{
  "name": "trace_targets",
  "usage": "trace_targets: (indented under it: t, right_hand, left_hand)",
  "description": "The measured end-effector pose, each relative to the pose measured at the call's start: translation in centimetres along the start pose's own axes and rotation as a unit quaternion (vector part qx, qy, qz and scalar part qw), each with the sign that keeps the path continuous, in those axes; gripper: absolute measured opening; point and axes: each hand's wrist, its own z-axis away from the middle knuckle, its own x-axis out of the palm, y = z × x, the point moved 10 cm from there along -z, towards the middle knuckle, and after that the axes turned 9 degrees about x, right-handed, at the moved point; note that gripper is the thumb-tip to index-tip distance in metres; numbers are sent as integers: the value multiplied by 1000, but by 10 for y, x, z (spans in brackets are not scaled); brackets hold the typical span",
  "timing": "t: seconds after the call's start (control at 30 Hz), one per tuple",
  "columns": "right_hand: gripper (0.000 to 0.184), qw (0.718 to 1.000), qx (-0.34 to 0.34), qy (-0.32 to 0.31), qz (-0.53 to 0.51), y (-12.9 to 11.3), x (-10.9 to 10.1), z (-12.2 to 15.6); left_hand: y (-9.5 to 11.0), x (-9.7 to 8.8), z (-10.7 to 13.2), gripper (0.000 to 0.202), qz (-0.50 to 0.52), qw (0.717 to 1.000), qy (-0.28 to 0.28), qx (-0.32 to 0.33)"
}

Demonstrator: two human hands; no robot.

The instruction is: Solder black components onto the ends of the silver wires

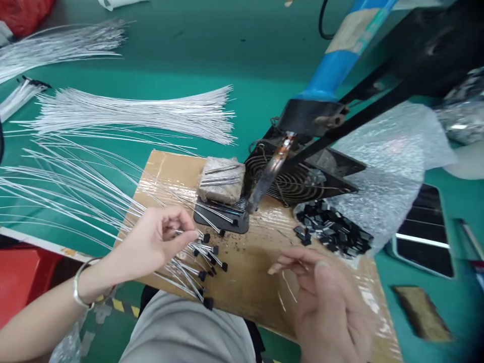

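Note:
My left hand (pixel 162 242) is closed in a pinch, its thumb and fingertips together on a thin white wire. Below its fingertips, several white wires with black caps (pixel 207 302) fan across a cardboard sheet (pixel 257 297). My right hand (pixel 328 307) hovers, slightly blurred, over the right part of the cardboard, with thumb and fingers apart. Under its fingers show thin silvery strands (pixel 289 287); whether they touch the hand I cannot tell. Above and between the hands, a blue-handled soldering iron (pixel 272 171) points down from a black stand, its tip near a black pad (pixel 227 222).
A wrapped block (pixel 223 184) carries metal pins. Behind the iron lies a black fan (pixel 291 181). Small black pieces (pixel 333 227) spill from bubble wrap (pixel 393 161). A phone (pixel 425 229) lies right. Bundles of white wires (pixel 139 113) lie at the back left.

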Motion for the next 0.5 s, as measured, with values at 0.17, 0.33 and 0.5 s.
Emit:
trace_targets:
  t: [0.17, 0.33, 0.5]
  right_hand:
    - [19, 997, 43, -61, -22, -4, 26, 11]
    - [33, 996, 40, -80, 10, -16, 40, 13]
    - [23, 996, 6, -82, -42, -20, 41, 6]
  left_hand:
    - [-3, 26, -9, 17, 53, 999, 3, 0]
    - [9, 34, -16, 18, 76, 997, 15, 5]
    - [11, 37, -24, 17, 91, 995, 28, 1]
